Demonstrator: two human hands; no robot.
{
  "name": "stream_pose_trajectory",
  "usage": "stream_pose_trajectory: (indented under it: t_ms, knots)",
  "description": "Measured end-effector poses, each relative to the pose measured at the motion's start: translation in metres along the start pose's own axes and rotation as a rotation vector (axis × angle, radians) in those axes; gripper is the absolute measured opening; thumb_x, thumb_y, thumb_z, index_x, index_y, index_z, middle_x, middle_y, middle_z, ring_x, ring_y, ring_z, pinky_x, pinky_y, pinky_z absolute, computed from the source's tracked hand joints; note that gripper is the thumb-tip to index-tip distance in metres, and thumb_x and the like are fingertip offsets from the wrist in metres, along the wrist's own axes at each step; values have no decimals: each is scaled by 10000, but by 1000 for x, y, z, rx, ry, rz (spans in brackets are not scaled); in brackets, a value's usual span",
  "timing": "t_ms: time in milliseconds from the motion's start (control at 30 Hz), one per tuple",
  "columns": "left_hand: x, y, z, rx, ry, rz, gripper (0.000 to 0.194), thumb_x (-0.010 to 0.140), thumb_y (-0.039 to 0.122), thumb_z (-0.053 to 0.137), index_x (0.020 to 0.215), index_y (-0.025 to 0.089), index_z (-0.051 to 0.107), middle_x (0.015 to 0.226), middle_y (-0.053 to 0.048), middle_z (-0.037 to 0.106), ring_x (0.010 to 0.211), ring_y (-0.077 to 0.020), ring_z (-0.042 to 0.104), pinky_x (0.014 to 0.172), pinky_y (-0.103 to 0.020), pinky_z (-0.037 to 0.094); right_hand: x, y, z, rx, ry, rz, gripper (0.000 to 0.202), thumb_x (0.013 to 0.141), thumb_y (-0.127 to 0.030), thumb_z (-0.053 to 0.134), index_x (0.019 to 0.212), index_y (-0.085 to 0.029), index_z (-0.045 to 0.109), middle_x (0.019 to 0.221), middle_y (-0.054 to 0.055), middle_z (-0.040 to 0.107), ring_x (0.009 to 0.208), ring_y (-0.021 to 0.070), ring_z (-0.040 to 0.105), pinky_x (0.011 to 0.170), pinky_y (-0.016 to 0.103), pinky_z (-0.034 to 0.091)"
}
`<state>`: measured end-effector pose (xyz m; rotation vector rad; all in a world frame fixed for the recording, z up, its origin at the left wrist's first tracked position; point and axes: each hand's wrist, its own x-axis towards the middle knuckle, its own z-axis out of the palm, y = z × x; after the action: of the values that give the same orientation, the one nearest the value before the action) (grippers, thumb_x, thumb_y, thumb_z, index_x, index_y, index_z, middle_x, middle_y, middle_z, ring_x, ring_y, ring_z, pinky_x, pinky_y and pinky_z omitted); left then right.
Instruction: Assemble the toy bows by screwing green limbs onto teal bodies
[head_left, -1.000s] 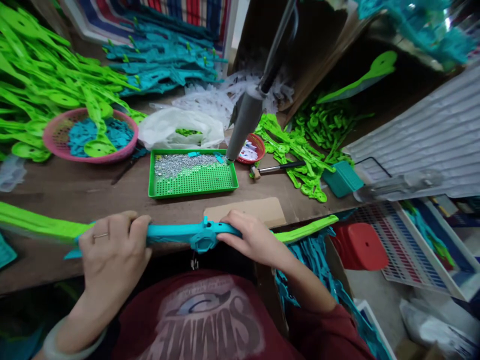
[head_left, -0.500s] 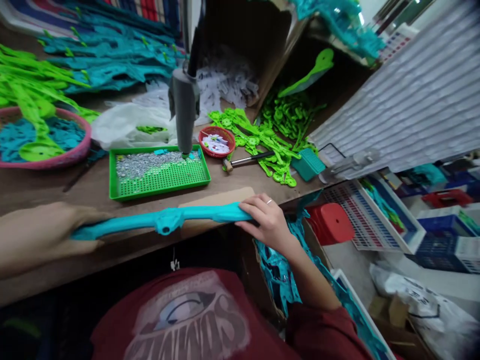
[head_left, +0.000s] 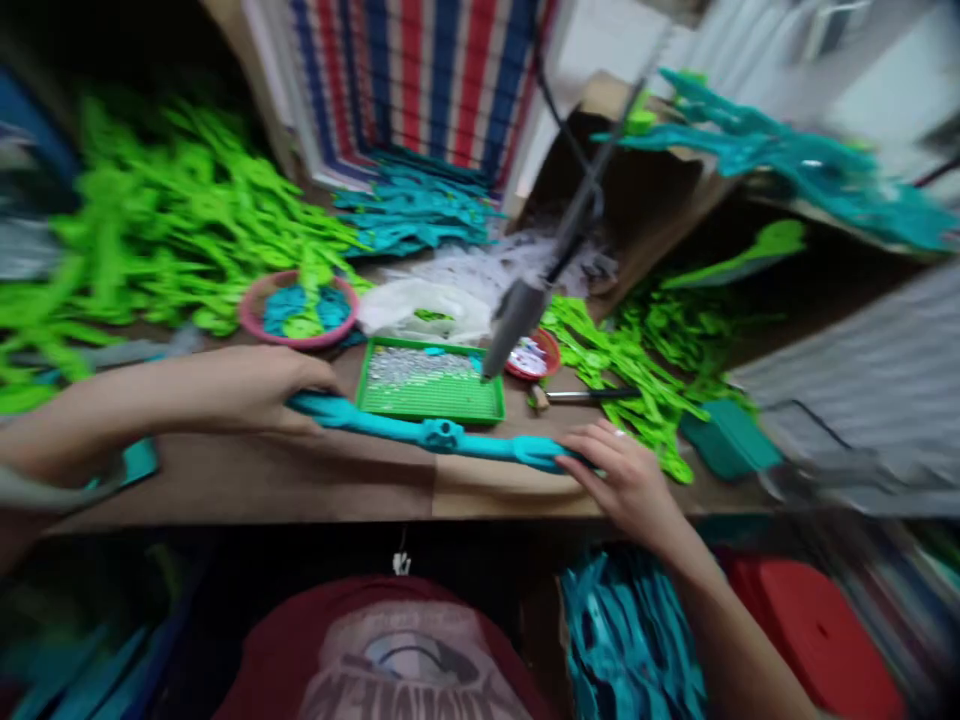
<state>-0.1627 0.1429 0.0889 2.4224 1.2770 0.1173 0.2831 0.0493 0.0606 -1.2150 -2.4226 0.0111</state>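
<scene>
A long turquoise plastic part (head_left: 480, 443) with a round hub at its middle spans the space above the front of the bench. My left hand (head_left: 259, 392) is closed round its left end, and my right hand (head_left: 619, 470) pinches its right end. Behind the part sits a green perforated tray (head_left: 431, 402) holding small silvery pieces. A grey hanging electric screwdriver (head_left: 517, 318) points down at the tray's right side. Beside it stands a small red basket (head_left: 553, 352) with white pieces. A hammer (head_left: 589, 396) lies to the right.
Bright green plastic parts (head_left: 187, 220) are heaped at the left. Near them sits a pink basket (head_left: 259, 290) with turquoise pieces. Further turquoise parts fill a box (head_left: 630, 640) below the bench edge. A red stool (head_left: 817, 630) stands at lower right. A teal box (head_left: 731, 440) is on the bench.
The view has swung to the left, bringing the green heap into sight. Both hands still hold the turquoise part, now tilted down toward its right end.
</scene>
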Motion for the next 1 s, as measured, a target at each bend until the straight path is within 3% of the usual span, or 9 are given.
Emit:
stream_pose_trajectory:
  t_ms: [100,167,300,500,633,733,833,933,1000]
  knots:
    - [-25,-11,-20,-90,-105,-14,262,944,330,613,1161,216,709,1110,33,750,961,-138,674,846,-211,493,3,13,0,34,-12,-38,114,974,-267,616,1057,-209,669,967,54,723,881,204,644,793,320,491]
    - [-36,-22,-19,-156,-1,17,319,954,405,615,1189,206,702,1150,-16,747,1009,-167,678,895,-254,513,7,19,0,60,-22,-68,107,978,-282,607,1041,-222,670,947,48,717,868,203,653,767,315,496]
    - [-39,-32,1,-196,182,108,333,944,460,635,1162,225,722,1182,-63,752,1059,-200,698,935,-297,536,10,23,-1,80,-42,-92,114,989,-295,585,1030,-234,672,918,43,711,861,201,665,742,306,511]
    - [-26,-21,12,-11,307,199,254,953,469,619,1059,276,745,1086,-16,781,1020,-207,712,951,-356,522,14,21,-6,56,-78,-58,112,988,-279,584,1044,-226,666,900,58,703,844,203,668,718,313,532]
    - [-40,-8,14,94,362,278,217,984,408,578,1054,275,733,1069,-2,786,951,-191,724,896,-346,525,3,6,-6,-5,-53,-62,108,953,-213,625,1052,-209,669,904,72,730,797,208,687,721,355,574]
    - [-74,-1,45,249,503,355,274,997,292,519,1205,303,698,1164,-3,773,1014,-207,725,940,-370,500,-30,-16,12,-188,88,-126,280,878,-147,693,1152,-205,693,976,107,784,794,251,738,694,410,624]
    - [-111,-4,101,272,524,287,600,972,166,416,1535,373,415,1340,-20,695,1144,-260,702,970,-435,482,-68,-32,45,-396,172,-264,321,838,-94,686,1090,-278,761,955,88,811,778,278,771,573,394,632]
    - [-125,-7,150,360,508,280,713,929,132,401,1587,387,297,1312,-20,709,1088,-286,730,897,-456,525,-83,-22,71,-400,139,-333,245,878,-143,639,936,-331,783,926,51,812,783,250,772,582,348,627]
    - [-116,3,167,380,566,278,708,928,137,429,1589,358,304,1238,-55,747,1027,-308,745,875,-474,542,-69,0,74,-326,138,-252,191,925,-232,595,913,-305,771,913,68,801,794,239,758,647,349,624]
